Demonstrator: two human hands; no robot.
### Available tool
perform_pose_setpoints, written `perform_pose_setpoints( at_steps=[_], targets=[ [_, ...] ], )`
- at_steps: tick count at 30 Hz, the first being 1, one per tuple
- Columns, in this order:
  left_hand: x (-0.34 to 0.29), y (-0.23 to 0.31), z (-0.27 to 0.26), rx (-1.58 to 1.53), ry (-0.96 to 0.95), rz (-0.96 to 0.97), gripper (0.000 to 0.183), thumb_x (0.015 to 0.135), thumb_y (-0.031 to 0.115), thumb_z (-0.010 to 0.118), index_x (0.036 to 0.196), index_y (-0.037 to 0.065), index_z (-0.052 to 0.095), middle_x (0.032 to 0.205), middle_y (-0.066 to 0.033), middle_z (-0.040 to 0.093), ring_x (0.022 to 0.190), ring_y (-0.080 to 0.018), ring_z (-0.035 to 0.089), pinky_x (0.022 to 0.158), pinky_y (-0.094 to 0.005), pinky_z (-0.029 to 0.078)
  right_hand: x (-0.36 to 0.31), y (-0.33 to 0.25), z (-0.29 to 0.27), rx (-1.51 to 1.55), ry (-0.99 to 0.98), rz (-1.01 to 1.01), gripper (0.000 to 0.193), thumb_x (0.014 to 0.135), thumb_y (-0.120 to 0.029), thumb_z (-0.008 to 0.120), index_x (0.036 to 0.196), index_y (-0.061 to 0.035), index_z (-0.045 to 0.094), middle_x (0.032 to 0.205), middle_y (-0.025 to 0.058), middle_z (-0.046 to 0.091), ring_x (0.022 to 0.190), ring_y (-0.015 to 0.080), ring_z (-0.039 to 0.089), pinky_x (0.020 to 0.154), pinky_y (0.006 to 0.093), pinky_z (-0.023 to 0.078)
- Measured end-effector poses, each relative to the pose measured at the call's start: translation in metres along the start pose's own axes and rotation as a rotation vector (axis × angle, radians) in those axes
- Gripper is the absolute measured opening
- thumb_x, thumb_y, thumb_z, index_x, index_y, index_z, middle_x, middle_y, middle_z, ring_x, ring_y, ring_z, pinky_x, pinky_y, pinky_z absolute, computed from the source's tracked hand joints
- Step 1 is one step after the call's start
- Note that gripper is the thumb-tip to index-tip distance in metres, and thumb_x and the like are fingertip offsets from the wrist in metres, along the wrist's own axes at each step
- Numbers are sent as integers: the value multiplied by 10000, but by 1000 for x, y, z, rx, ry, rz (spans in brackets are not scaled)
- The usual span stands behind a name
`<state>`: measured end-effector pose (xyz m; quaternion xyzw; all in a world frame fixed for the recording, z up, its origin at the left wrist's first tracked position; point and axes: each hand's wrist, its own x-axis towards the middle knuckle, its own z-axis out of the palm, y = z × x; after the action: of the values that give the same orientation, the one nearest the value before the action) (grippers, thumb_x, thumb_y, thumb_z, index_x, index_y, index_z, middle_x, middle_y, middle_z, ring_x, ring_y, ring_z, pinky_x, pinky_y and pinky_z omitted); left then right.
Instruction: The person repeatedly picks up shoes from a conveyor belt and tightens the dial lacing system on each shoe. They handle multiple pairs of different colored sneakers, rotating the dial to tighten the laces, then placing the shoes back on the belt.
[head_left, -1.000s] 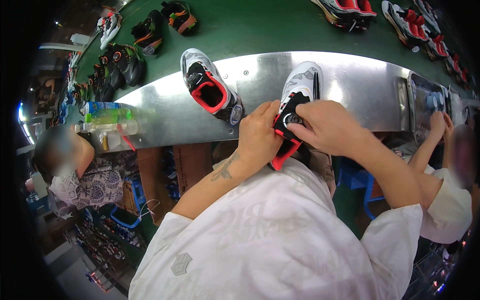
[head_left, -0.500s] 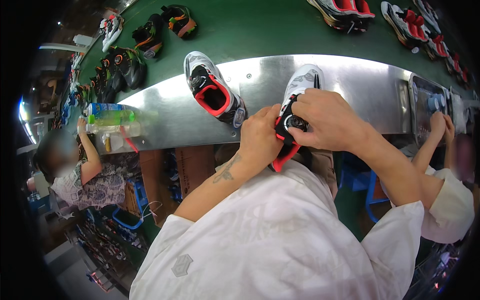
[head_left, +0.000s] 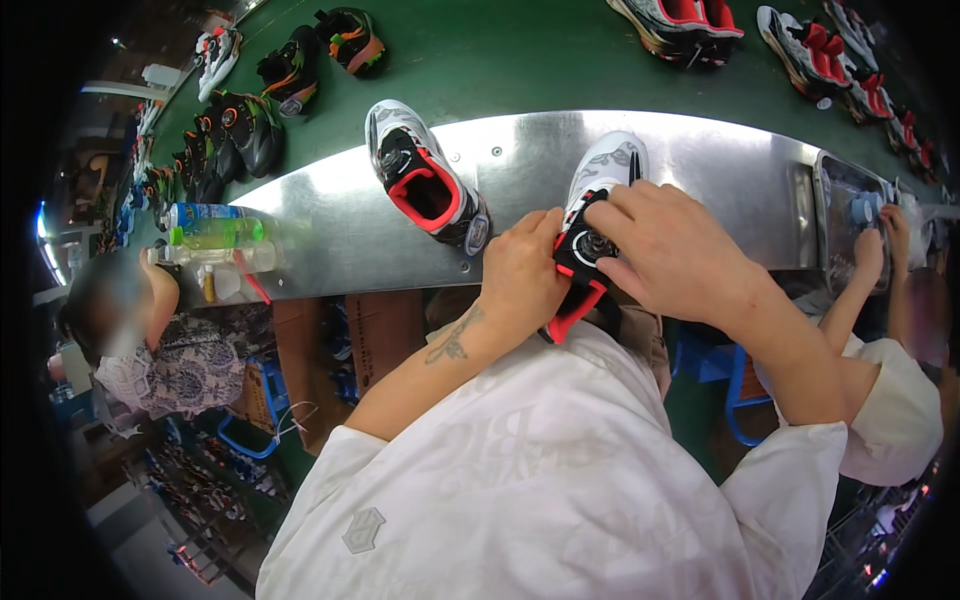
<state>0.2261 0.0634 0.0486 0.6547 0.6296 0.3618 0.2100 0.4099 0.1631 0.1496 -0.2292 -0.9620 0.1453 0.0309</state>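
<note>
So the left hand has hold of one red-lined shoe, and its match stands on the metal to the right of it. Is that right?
Not quite: the match stands to the left of the held shoe, as the head view shows. The left hand does hold one shoe, and the other is on the metal.
</note>
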Motion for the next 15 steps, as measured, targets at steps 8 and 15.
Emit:
perform_pose_setpoints(
  at_steps=[8,15],
  targets=[
    [-1,-2,2,24,-5,1,398,790,58,795,1156,-1,652,961,-189,700,814,-439,717,678,-506,584,16,9,20,98,-186,124,395,941,-396,745,818,-23,692,821,167,700,809,372,694,733,477,558],
    [-4,-2,1,31,-18,-33,595,722,19,844,1295,-26,687,1056,-181,741,877,-409,744,719,-465,607,8,-9,37,40,18,269,594,977,-531,663,640,-48,737,575,141,665,555,349,690,547,468,542]
  ],
)
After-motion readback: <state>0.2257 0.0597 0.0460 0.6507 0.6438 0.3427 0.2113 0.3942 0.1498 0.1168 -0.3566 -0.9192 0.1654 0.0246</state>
